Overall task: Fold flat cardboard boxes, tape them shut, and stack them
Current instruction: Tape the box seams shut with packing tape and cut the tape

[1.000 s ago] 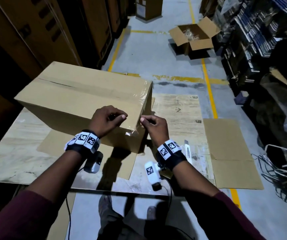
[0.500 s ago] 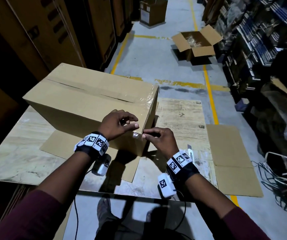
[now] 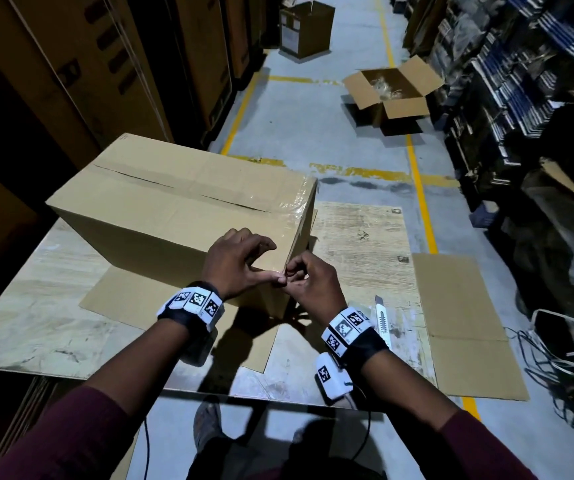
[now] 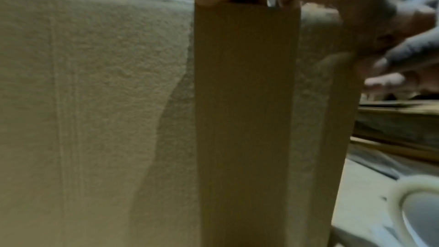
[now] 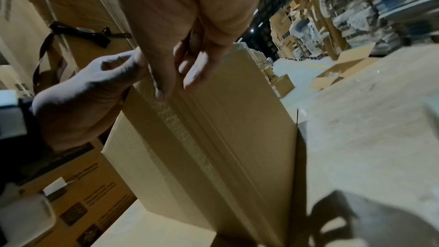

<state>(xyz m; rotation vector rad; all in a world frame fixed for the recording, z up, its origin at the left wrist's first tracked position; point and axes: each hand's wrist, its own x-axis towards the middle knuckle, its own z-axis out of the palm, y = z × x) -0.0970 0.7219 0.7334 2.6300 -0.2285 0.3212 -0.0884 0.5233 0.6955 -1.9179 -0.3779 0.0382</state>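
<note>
A folded brown cardboard box [image 3: 174, 209] lies on the table [image 3: 36, 306], with clear tape [image 3: 292, 202] over its right end. Both hands meet at its near right corner. My left hand [image 3: 268, 263] arches over the near face and its thumb presses on the corner edge. My right hand [image 3: 296, 277] has curled fingers that pinch the same taped edge. In the right wrist view the thumb lies on the tape strip [image 5: 180, 129] and the fingers [image 5: 190, 76] lie on the end face. The left wrist view shows the box wall [image 4: 95, 100] close up.
A white box cutter [image 3: 381, 320] lies on the table behind my right wrist, and a tape roll [image 4: 415, 204] is beside it. A flat cardboard sheet [image 3: 458, 323] overhangs the table's right edge. An open box [image 3: 392, 95] sits on the aisle floor. Stacked cartons stand left, shelves right.
Both hands have closed in on the near right corner and slid down it. The loose crinkled tape end seen earlier is no longer visible between the fingers.
</note>
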